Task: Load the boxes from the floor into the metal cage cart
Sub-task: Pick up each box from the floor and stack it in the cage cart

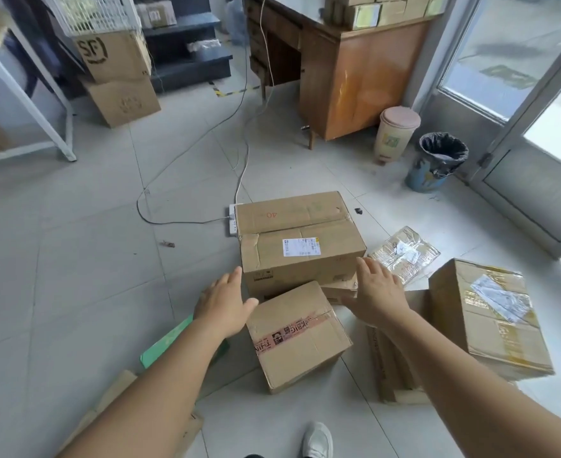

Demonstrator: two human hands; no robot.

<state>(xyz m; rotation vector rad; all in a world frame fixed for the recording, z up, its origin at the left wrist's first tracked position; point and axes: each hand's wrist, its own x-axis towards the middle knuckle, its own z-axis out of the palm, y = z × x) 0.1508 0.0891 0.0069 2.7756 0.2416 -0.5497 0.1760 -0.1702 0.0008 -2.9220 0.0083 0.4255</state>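
Now reaching, left hand [224, 300] and right hand [379, 290] spread and empty, flanking large carton [300, 241]; risk of snagging power strip [232, 220] behind carton.

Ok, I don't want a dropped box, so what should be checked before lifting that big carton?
1. Both hands free: ok; left hand and right hand are open and hold nothing.
2. Hands on either side of the large brown cardboard carton: ok.
3. Carton top free of load: ok.
4. Top flaps sealed: cannot tell.
5. White power strip and its cable clear of the carton: not ok, it lies against the far left corner.
6. Cage cart within reach: cannot tell.
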